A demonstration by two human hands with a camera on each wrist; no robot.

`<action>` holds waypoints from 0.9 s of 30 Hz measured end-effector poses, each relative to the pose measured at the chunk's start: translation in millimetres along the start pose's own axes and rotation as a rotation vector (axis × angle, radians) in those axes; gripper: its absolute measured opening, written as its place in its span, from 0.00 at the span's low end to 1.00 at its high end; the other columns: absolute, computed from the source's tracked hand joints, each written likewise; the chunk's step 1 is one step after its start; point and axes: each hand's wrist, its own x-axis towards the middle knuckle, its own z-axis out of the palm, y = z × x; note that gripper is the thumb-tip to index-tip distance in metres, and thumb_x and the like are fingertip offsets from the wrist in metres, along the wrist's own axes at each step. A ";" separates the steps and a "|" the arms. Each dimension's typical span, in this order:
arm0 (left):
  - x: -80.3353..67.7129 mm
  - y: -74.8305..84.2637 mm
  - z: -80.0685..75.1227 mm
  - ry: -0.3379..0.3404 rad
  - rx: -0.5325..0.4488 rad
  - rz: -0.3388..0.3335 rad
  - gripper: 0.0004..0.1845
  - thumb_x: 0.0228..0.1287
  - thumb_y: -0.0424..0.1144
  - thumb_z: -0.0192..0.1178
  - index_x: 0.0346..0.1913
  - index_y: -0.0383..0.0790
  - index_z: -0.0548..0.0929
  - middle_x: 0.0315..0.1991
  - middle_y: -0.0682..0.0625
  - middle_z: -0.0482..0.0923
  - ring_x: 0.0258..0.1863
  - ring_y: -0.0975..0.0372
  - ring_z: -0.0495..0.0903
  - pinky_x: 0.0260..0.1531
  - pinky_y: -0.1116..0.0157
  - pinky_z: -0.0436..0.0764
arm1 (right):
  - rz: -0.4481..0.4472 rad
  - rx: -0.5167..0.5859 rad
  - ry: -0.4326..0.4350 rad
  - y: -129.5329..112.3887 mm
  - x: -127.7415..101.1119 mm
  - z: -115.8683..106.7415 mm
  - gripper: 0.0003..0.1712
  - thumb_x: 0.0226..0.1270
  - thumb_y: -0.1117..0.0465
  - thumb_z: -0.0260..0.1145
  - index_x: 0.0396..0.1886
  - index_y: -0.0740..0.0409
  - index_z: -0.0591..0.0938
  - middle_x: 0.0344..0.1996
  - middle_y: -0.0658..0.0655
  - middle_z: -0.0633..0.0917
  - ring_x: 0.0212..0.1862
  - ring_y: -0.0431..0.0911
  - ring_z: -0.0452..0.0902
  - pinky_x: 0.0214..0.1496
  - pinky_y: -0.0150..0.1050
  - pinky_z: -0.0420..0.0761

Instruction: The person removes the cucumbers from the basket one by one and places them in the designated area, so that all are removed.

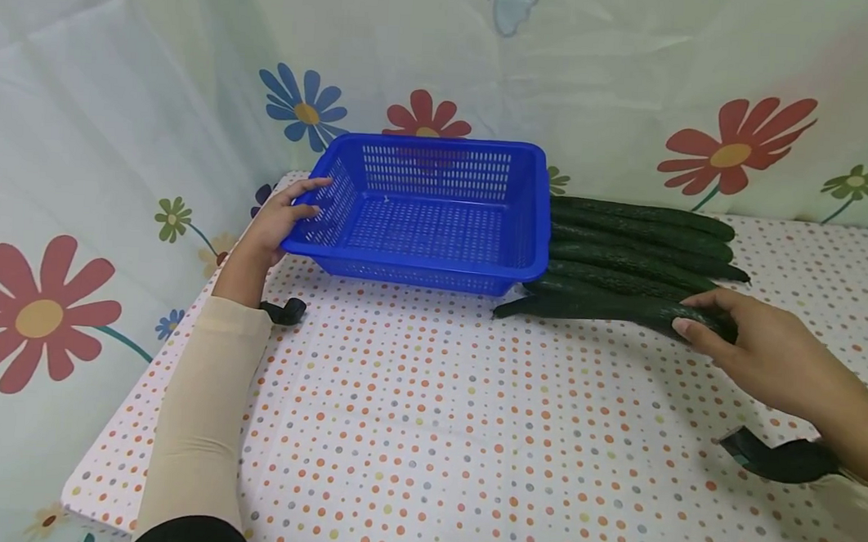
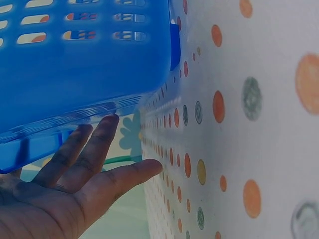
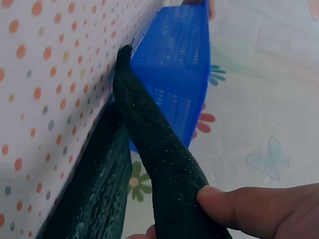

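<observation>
From the head view, a blue basket (image 1: 437, 214) sits on the dotted desk (image 1: 425, 434) near its far edge, in front of a flowered curtain (image 1: 79, 162). The left hand (image 1: 282, 218) rests on the basket's left rim, thumb and fingers lying loosely along it. Just right of the basket lies a row of dark cucumbers (image 1: 642, 241), side by side, their tips near or against the basket's wall. The right hand (image 1: 754, 345) is curled round the thick end of the nearest cucumber (image 1: 601, 306) — that one points toward the basket's front corner.

The left wrist view shows the left hand (image 2: 65, 189) with straight, spread fingers (image 2: 99, 144) under the basket (image 2: 79, 64) rim, fingertips touching it.

The right wrist view shows the thumb of the right hand (image 3: 259, 209) pressed on the held cucumber (image 3: 159, 149), which rises above another cucumber (image 3: 94, 189) lying on the desk — the basket (image 3: 174, 69) stands just beyond its tip.
</observation>
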 end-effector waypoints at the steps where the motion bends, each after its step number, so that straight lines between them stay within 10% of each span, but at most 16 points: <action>1: -0.1 -0.2 0.1 -0.001 0.000 0.001 0.22 0.67 0.37 0.48 0.58 0.68 0.72 0.68 0.49 0.57 0.57 0.43 0.71 0.33 0.56 0.83 | 0.007 -0.005 -0.017 2.1 1.0 -0.1 0.34 0.69 0.43 0.49 0.58 0.68 0.67 0.16 0.56 0.76 0.15 0.44 0.63 0.17 0.37 0.61; 18: 0.7 0.0 -0.3 0.009 0.020 -0.001 0.23 0.68 0.37 0.47 0.59 0.68 0.71 0.69 0.50 0.55 0.59 0.45 0.69 0.33 0.56 0.83 | -0.005 -0.169 -0.120 23.0 11.3 7.9 0.30 0.64 0.51 0.58 0.51 0.77 0.73 0.13 0.50 0.77 0.16 0.42 0.67 0.19 0.37 0.67; 27: -0.7 -0.6 -0.9 0.005 0.015 -0.002 0.22 0.68 0.38 0.48 0.59 0.68 0.71 0.70 0.49 0.54 0.60 0.44 0.68 0.34 0.56 0.83 | -0.031 -0.221 -0.098 27.1 17.6 15.8 0.24 0.56 0.55 0.65 0.44 0.73 0.80 0.33 0.68 0.84 0.20 0.44 0.74 0.21 0.41 0.73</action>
